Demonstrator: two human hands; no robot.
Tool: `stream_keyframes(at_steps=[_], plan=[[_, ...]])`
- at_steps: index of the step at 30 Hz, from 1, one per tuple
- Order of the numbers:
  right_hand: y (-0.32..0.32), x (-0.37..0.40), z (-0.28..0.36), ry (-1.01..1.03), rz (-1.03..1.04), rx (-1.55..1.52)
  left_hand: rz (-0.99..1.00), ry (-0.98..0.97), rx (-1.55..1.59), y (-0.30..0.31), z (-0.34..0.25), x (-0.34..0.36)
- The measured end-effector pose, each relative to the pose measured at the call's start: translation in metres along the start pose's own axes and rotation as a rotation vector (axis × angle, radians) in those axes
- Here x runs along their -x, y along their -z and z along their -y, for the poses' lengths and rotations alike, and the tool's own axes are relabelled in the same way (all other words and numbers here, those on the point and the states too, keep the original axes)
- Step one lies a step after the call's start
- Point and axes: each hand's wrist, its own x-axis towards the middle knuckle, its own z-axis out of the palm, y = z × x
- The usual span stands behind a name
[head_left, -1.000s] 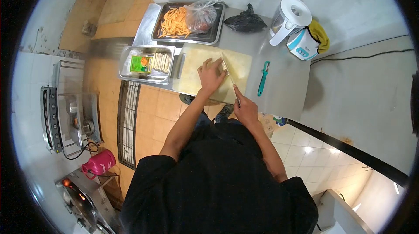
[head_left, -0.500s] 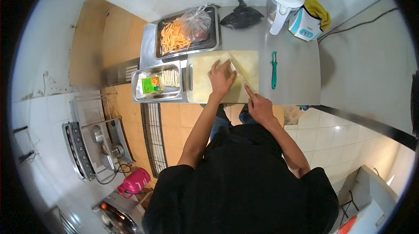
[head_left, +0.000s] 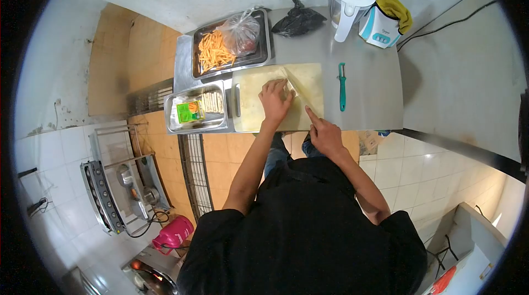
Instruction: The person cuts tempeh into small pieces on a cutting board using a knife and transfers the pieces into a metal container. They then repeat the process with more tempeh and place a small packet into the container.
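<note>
A pale cutting board [head_left: 250, 113] lies at the table's front edge. Over its middle, my left hand [head_left: 276, 100] has its fingers bent and rests on a small pale piece at the blade's left side; the piece is mostly hidden. My right hand [head_left: 325, 136] is closed round a knife's handle at the board's front right, index finger stretched along the top. The knife [head_left: 296, 87] points away and to the left, its blade beside my left fingertips.
Left of the board, a steel tray [head_left: 225, 125] holds pale sticks and a green packet [head_left: 190, 111]. Behind are a dark tray [head_left: 265, 47] with orange strips and a plastic bag [head_left: 241, 33], a black bag [head_left: 298, 20], a blender jug [head_left: 350, 6] and base [head_left: 379, 28]. A green peeler [head_left: 343, 88] lies right.
The whole view has shifted slightly, with the table items appearing a little further left. My left fingers have drawn closer together beside the blade. The knife stays in my right hand.
</note>
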Motion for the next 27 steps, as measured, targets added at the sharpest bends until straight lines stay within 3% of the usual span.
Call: stream_keyframes(at_steps=[11, 16, 23, 27], plan=[[-0.002, -0.001, 0.012, -0.033, 0.066, -0.064, 0.066, -0.084, 0.011, 0.016, 0.000, -0.004], [-0.006, -0.004, 0.031, -0.149, 0.055, -0.006, 0.116, -0.149, -0.012, 0.013, 0.015, -0.010], [-0.033, -0.005, 0.043, -0.211, -0.196, -0.003, 0.072, -0.110, 0.060, 0.003, 0.016, -0.018], [-0.038, -0.011, 0.033, -0.225, -0.189, 0.053, 0.059, -0.100, 0.096, 0.000, 0.022, -0.018]])
